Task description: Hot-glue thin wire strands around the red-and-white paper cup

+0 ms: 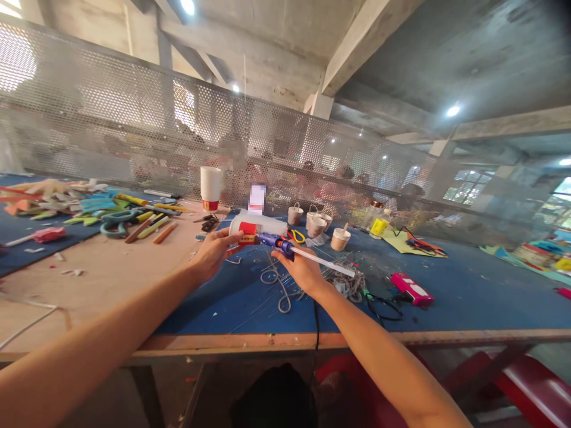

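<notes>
My left hand (213, 254) grips a white paper cup (270, 223) with a red band, tipped on its side above the blue table covering. Whether it is one cup or several nested ones, I cannot tell. Wrapped in my right hand (302, 270) is a blue-purple hot glue gun (277, 242), its nozzle end close to the cup's red band. A long whitish glue stick (332, 263) juts from the gun's back toward the right. Below the hands lie loops of grey cord (283, 302), and a black cable hangs over the table edge.
Upright stands a stack of paper cups (210, 181) at the back. Small cord-handled cups (316, 224), a bottle with a yellow label (379, 224) and a pink box (413, 289) are to the right. Scissors (116, 223) and markers lie left. A perforated metal screen (147, 137) runs behind.
</notes>
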Demonstrator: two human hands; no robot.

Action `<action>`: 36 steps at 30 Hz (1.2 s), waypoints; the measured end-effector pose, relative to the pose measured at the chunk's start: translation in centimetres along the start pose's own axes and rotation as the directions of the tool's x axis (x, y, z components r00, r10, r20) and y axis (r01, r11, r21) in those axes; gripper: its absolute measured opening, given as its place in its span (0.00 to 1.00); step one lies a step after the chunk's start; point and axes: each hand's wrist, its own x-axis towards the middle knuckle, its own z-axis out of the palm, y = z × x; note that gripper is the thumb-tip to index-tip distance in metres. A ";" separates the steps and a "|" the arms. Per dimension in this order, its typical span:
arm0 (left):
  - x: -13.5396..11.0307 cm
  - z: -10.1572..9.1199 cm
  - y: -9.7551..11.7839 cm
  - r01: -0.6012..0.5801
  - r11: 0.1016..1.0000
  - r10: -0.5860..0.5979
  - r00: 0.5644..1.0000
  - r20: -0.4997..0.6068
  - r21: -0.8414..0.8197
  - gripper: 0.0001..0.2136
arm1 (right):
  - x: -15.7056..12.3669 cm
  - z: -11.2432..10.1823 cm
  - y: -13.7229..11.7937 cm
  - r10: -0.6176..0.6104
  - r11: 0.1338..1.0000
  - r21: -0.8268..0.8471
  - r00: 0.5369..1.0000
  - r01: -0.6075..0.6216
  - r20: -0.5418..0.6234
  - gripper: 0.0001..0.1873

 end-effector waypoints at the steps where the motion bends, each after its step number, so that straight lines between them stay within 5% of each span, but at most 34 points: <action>1: 0.0 0.0 0.0 0.000 1.000 0.000 1.000 -0.001 0.001 0.13 | 0.0 0.1 0.1 -0.003 1.000 -0.001 1.000 0.003 -0.006 0.17; 36: -0.2 0.0 0.1 -0.006 1.000 0.006 1.000 0.000 -0.003 0.14 | -0.2 0.3 0.0 -0.063 0.997 -0.046 0.994 0.059 -0.086 0.14</action>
